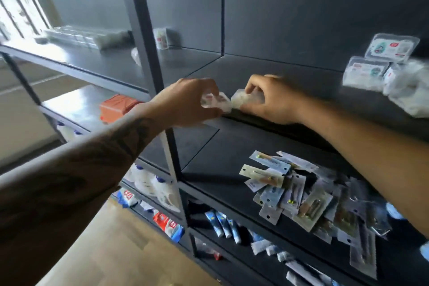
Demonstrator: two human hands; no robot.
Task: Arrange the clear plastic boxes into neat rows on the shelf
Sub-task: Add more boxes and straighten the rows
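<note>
Both hands reach over the front edge of the dark shelf (290,81). My left hand (188,102) grips a small clear plastic box (216,102) with a red label. My right hand (271,100) holds a second clear plastic box (246,98), and the two boxes touch at the shelf edge. Both are blurred by motion. A loose pile of clear plastic boxes (380,65) with printed labels lies at the right end of the same shelf, some stacked and tilted.
A dark upright post (144,30) divides the shelf bays. The left bay holds a row of clear boxes (76,36) and a small labelled box (161,38). Below lie several flat blister packs (301,195), tubes (222,223) and an orange item (118,108).
</note>
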